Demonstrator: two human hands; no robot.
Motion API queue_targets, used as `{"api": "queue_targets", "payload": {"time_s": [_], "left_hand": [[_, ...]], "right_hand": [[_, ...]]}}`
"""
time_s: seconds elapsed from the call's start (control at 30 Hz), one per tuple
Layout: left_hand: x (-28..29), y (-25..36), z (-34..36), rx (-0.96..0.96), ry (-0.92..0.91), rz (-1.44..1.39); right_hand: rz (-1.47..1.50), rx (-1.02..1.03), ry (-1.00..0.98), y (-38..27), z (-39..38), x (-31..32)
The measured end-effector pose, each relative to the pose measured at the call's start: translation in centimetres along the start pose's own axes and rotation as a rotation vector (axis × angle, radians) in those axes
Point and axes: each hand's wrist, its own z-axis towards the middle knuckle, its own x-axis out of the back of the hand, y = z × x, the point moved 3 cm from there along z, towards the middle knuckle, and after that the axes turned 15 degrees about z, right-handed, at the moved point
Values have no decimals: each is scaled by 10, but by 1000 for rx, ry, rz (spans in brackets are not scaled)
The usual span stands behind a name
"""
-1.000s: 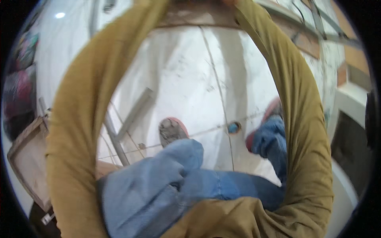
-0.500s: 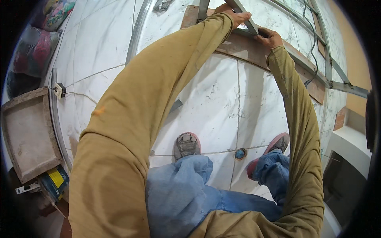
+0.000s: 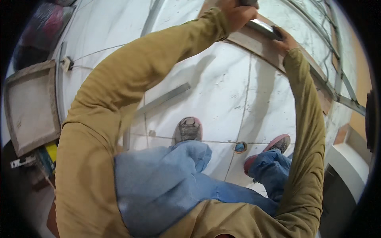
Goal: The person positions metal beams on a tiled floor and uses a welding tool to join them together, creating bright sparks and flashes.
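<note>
At the top edge, my left hand [image 3: 237, 16] is closed around a grey metal bar; only its dark end [image 3: 248, 3] shows, and the rest is cut off or hidden by the fingers. To its right, my right hand [image 3: 286, 42] grips the near rail of a metal frame [image 3: 320, 80], thumb and fingers bent around the edge. Beneath that rail lies a brown wooden board [image 3: 257, 47] on the tiles. The left hand is blurred.
A loose metal strip [image 3: 166, 97] lies on the white tiled floor [image 3: 222, 91], left of my feet. A floor hole [image 3: 240, 147] opens between my shoes. Far left are a shallow tray [image 3: 33, 109], a power outlet box [image 3: 67, 63] and stuffed plastic bags [image 3: 41, 27]. A cable [image 3: 328, 59] crosses the frame.
My left hand has moved up toward the top edge with the metal bar, whose slanted length no longer shows. My right hand sits slightly further right in view. The loose floor strip is now uncovered.
</note>
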Motion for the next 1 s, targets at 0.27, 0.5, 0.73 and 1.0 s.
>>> {"api": "queue_targets", "payload": {"time_s": [0.27, 0.5, 0.73, 1.0], "left_hand": [[128, -75, -174, 664, 315, 618], [126, -123, -169, 719, 87, 1144], [113, -111, -144, 570, 75, 1075], [144, -114, -160, 570, 157, 917]], "right_hand": [[-126, 159, 113, 26, 23, -8], [204, 41, 34, 53, 35, 6], [28, 85, -16, 89, 33, 41], [-183, 194, 150, 54, 27, 12]]}}
